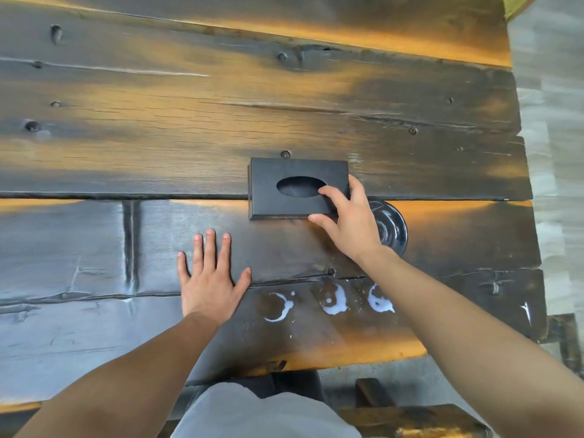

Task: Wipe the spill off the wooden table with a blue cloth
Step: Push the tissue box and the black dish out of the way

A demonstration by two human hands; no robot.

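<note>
Head view: white spill (pixel 331 303) sits unwiped on the near surface (pixel 126 137); no blue cloth visible. Right hand (pixel 349 221) fingers grasp a black tissue box (pixel 284 203); left hand (pixel 210 275) lies flat, released.

I see the tissue box (pixel 298 188) lying on the wooden table (pixel 158 128), right of centre. My right hand (pixel 349 219) rests on the box's near right corner, fingers over its top and near edge. Just right of the box, behind that hand, a glass dish (pixel 392 229) sits on the table. My left hand (pixel 210 276) lies flat on the table, left of and nearer than the box. The spill (pixel 331 303) lies near the front edge, between my forearms, nearer than the box.
</note>
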